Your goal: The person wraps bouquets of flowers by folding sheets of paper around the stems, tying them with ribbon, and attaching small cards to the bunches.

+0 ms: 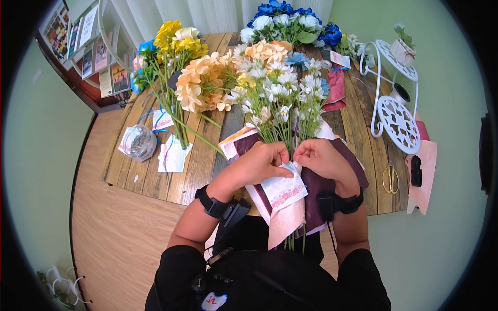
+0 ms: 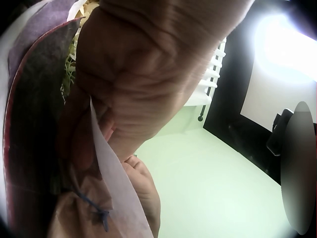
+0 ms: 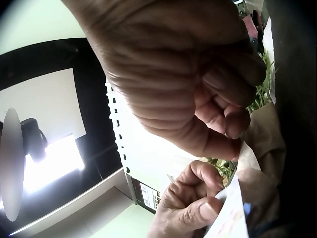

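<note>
A bouquet of white daisy-like flowers [image 1: 277, 92] lies before me, its long stems running down into dark purple wrapping paper [image 1: 324, 199]. Over the stems sits a white card [image 1: 284, 187] printed with pink flowers, on top of pale pink paper [image 1: 286, 222]. My left hand [image 1: 265, 161] pinches the upper edge of the card between thumb and fingers. Close beside it, my right hand [image 1: 322, 159] has curled fingers, with thumb and fingertip at the upper edge of a light paper [image 3: 248, 159]. A thin blue ribbon [image 2: 94, 206] shows near the card.
Peach hydrangeas [image 1: 199, 83] and yellow flowers [image 1: 179, 40] lie to the left, blue and white ones [image 1: 282, 23] behind. A clear jar [image 1: 140, 142] and more cards [image 1: 175, 154] stand left. On the right are a white metal stand [image 1: 397, 124] and gold-handled scissors [image 1: 390, 179].
</note>
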